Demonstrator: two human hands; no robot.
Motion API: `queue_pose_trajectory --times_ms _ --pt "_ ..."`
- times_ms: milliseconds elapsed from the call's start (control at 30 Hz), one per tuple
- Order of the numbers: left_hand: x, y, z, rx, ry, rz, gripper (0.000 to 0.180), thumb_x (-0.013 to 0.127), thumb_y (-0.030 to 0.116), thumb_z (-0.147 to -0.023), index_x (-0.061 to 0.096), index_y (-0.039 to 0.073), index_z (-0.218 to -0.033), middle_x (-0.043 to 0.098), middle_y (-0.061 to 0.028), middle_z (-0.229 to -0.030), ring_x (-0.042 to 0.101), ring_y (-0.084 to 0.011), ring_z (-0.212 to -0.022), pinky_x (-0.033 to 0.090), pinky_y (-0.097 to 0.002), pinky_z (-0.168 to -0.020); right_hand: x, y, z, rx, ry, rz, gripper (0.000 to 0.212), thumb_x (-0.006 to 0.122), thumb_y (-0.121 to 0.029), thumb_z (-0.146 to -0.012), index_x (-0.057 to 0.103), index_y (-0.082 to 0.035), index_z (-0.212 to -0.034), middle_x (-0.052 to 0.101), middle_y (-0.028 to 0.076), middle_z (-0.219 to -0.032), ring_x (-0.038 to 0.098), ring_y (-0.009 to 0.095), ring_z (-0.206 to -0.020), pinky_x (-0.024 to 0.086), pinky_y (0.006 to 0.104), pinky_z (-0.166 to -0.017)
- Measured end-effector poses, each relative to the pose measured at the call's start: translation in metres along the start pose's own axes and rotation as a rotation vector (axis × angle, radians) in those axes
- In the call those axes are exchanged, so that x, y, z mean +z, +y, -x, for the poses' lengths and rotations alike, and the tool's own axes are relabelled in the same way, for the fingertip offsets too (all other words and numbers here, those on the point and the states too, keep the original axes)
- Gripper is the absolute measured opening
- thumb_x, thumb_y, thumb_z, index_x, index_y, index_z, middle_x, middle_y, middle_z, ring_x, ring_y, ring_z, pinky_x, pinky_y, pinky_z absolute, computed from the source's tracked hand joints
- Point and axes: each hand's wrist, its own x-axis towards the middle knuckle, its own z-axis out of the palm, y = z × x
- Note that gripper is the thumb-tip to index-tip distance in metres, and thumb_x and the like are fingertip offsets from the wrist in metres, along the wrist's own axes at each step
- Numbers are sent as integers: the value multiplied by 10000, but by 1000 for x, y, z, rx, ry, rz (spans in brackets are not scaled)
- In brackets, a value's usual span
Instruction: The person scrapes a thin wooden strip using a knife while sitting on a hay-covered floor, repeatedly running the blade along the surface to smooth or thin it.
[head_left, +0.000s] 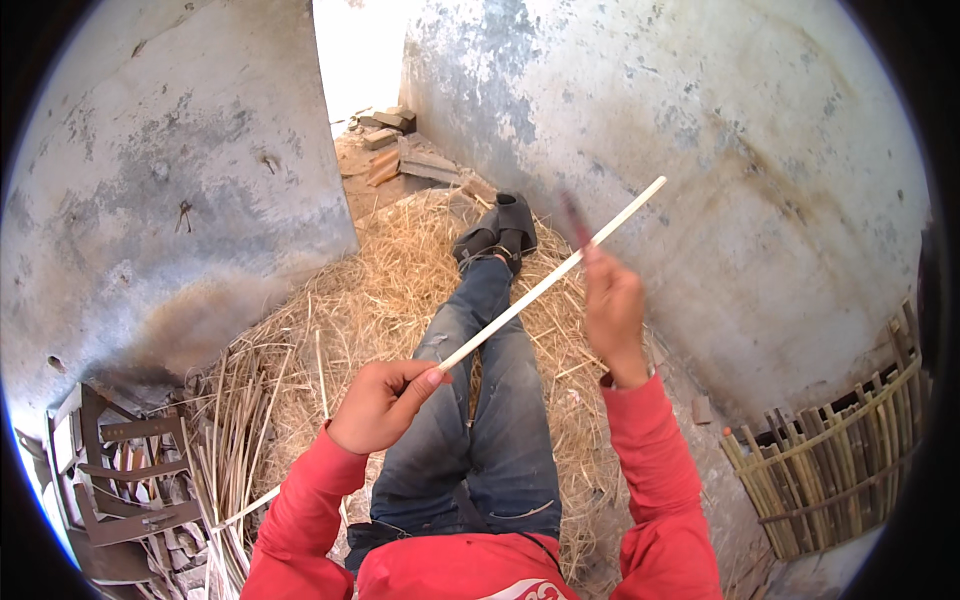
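Pale wooden strip (530, 294) crosses mid-frame — left hand (385, 405) clamps its lower end, right hand (612, 305) grips a blurred knife-like tool (576, 222) — seemingly scraping; the next stroke likely needs steadiness.

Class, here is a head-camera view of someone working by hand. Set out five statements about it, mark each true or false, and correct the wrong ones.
1. The left hand grips the near end of a slender pale stick. True.
2. The right hand is empty. False: it holds a blurred, dark reddish tool, perhaps a knife.
3. Straw lies on the ground around the legs. True.
4. The person's sleeves are green. False: they are red.
5. Dark shoes cover the feet. True.
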Motion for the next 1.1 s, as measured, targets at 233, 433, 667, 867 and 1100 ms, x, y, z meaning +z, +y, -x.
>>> queue_pose_trajectory --times_ms 233,433,667,867,1100 --pt "-2 10 2 -8 26 56 298 608 252 -1093 777 7 -1110 441 75 -618 377 -31 -588 314 -258 -520 35 -42 42 -215 -77 -79 369 563 -294 -1095 673 -1 -899 531 147 -559 506 175 -485 378 419 -492" --pt "1 19 5 -2 6 105 294 615 245 -1090 780 3 -1115 447 78 -624 386 -28 -593 316 -254 -521 5 -41 0 -27 138 -19 392 570 -306 -1089 634 -14 -835 493 188 -571 471 309 -462 386 427 -491" --pt "2 16 0 75 71 55 300 598 239 -1093 774 -4 -1099 452 82 -614 370 -21 -571 284 -244 -519 58 -63 73 -341 -211 -137 354 595 -269 -1071 616 -31 -810 523 219 -582 542 329 -468 410 439 -473" --pt "7 25 -2 61 36 154 298 600 238 -1093 768 -7 -1120 462 79 -611 379 -23 -573 292 -245 -517 21 -61 21 -152 68 29 342 598 -263 -1071 603 -40 -811 509 198 -566 532 340 -458 394 448 -463" --pt "6 16 -8 6 4 332 292 618 238 -1089 762 -4 -1164 453 89 -637 376 -19 -579 301 -239 -513 58 -65 60 -293 -93 -118 409 565 -267 -1097 551 -31 -763 475 182 -551 451 308 -437 363 431 -451"
